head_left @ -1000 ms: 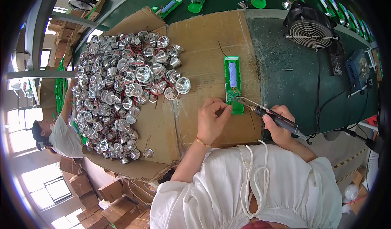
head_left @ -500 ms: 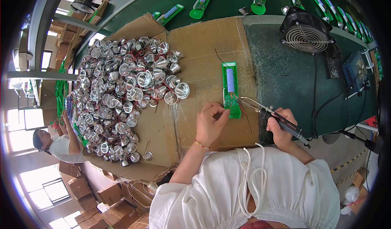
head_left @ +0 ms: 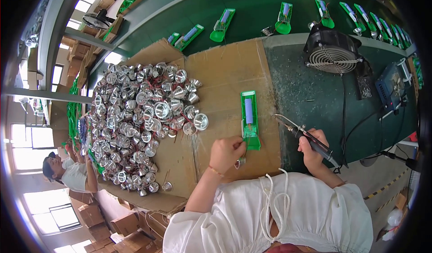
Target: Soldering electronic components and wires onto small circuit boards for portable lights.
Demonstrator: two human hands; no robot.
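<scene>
A green plastic lamp housing (head_left: 249,101) lies lengthwise on the cardboard in front of me. In it sit a blue-purple cylindrical battery (head_left: 248,111) and, nearer to me, a small green circuit board (head_left: 250,130). My left hand (head_left: 228,154) is closed in a pinch beside the housing's near end; what its fingertips hold is hidden. Just below those fingers is a small silver reflector cup (head_left: 240,163), with a thin dark wire by it. My right hand (head_left: 313,148) grips a soldering iron (head_left: 310,140), its tip pointing up-left, apart from the housing.
A large heap of silver reflector cups (head_left: 135,127) with red wires fills the cardboard at left. A black fan (head_left: 333,53) and a blue soldering station (head_left: 390,84) stand at right. Several green housings (head_left: 222,24) line the far side. At far left, a person (head_left: 74,174) sits.
The soldering iron's tip has left the circuit board and moved right. My left hand has drawn back toward me, and a reflector cup shows beneath it. The whole view has shifted slightly.
</scene>
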